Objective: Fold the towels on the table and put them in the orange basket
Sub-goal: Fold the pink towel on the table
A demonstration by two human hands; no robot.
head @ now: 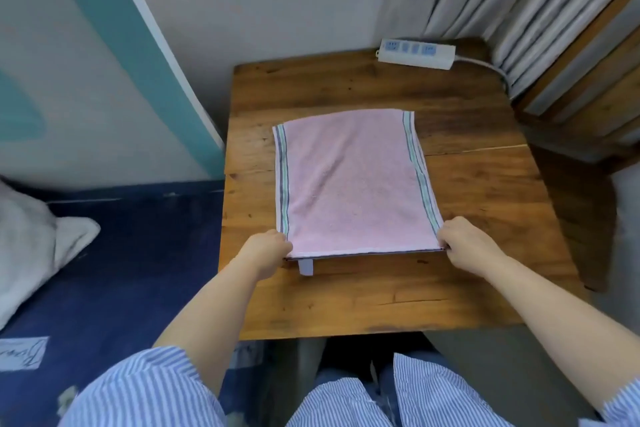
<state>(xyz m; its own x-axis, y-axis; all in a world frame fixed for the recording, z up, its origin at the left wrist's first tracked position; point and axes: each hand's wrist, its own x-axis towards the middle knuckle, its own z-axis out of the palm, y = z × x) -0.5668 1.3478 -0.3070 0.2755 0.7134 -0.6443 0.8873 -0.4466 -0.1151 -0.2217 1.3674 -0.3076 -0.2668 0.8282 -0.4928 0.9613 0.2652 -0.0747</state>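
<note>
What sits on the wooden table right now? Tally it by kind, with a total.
Pink towel: 1
White power strip: 1
Total: 2
No orange basket is in view.

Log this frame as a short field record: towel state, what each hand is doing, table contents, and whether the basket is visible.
towel: pink terry towel with striped side borders, lying flat, two layers visible at near edge
left hand: left hand pinches near-left corner
right hand: right hand pinches near-right corner
table: brown wooden table
other items: white power strip at far edge
orange basket: not in view
</note>
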